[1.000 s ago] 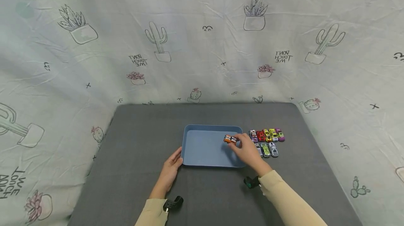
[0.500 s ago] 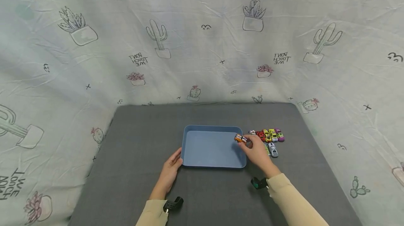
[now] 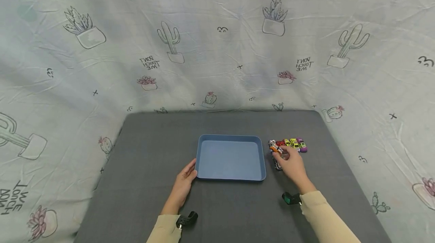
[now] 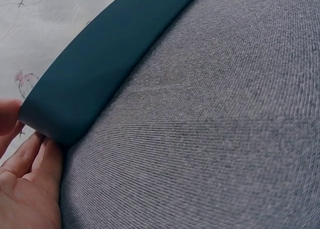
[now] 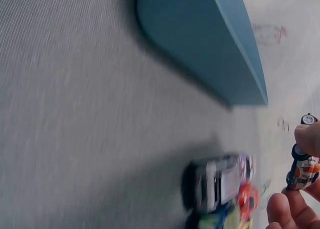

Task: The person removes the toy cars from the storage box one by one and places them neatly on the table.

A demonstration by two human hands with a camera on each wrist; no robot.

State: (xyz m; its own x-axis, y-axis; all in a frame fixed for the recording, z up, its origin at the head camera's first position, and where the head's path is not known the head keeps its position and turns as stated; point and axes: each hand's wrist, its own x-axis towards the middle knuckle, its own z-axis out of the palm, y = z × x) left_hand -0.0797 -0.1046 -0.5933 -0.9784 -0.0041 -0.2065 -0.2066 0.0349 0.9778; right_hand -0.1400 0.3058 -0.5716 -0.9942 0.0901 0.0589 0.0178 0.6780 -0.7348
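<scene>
My left hand [image 3: 182, 184] holds the near left corner of a shallow blue tray [image 3: 229, 158]; in the left wrist view its fingers [image 4: 47, 171] lie against the tray's corner. Nothing lies inside the tray. To the tray's right, my right hand [image 3: 293, 165] pinches an orange and white toy car [image 5: 304, 174] between thumb and fingers. The car is raised above other toy cars, which stand in two rows beside the tray. The hand hides most of the near row; a striped car [image 3: 277, 166] shows at its left end.
In the far row a purple toy car [image 3: 302, 145] stands at the right end, with a yellow one [image 3: 294, 144] beside it. A grey cloth covers the table [image 3: 156, 137]. Behind it hangs a printed curtain [image 3: 217, 46].
My right hand has carried the orange and white toy car rightward, from above the tray to over the toy cars. The left hand and the tray have stayed in place.
</scene>
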